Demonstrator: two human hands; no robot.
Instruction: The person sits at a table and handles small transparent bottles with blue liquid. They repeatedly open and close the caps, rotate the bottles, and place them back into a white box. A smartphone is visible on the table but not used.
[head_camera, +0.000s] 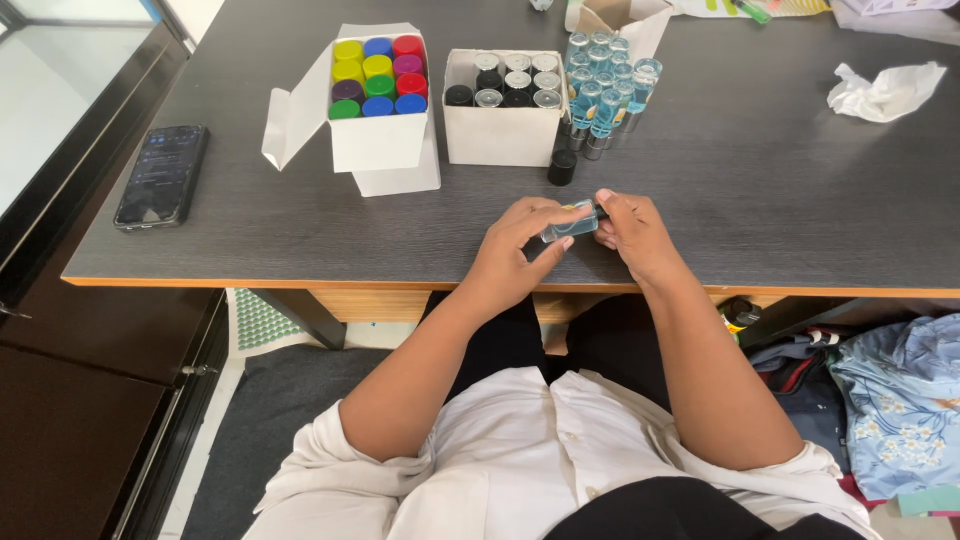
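Dark wood-grain table, several items resting on it.

Just beyond the hands: black cap, white box of black-capped vials, cluster of blue vials. Farther left: box of coloured caps, phone. Far right: crumpled tissue.

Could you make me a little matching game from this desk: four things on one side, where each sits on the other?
Things:
1. phone
2. crumpled tissue
3. loose black cap
4. small clear bottle

Places:
A. far right of the table
B. between both hands
C. near the table's left edge
D. standing in front of the boxes

Pairs: 1-C, 2-A, 3-D, 4-B
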